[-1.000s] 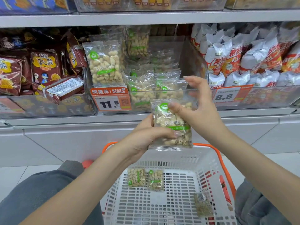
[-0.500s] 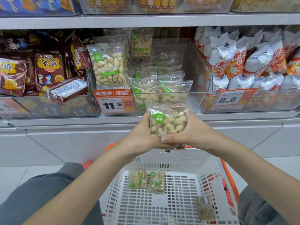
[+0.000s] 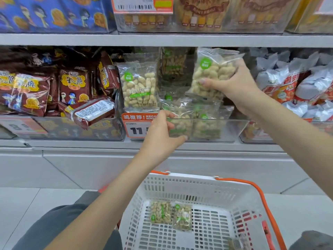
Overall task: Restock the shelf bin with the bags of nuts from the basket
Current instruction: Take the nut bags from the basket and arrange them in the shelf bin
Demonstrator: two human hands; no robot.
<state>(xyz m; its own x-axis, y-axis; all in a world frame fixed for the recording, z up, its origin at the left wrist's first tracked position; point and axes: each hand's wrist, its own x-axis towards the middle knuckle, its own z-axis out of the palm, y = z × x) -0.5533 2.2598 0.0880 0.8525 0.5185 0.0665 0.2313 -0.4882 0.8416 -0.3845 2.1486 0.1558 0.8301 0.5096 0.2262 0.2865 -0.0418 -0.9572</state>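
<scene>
while the right hand grips a clear bag of nuts upright above the clear shelf bin, thumb across the front and fingers curled round the bag's right edge, the left hand is at the bin's front wall, fingers hooked over the rim, thumb under the lower edge. it covers part of the orange price tag. inside the bin: one bag standing upright at the left, several more lying low at the front, another upright at the back. held bag is over the bin's right half, not set down. white basket with orange handles below, between the knees, two small nut bags side by side on its floor, a third packet at the bottom edge, blurry. brown snack packs in the bin to the left, white-and-red bags to the right. upper shelf holds blue boxes and yellow packs.
</scene>
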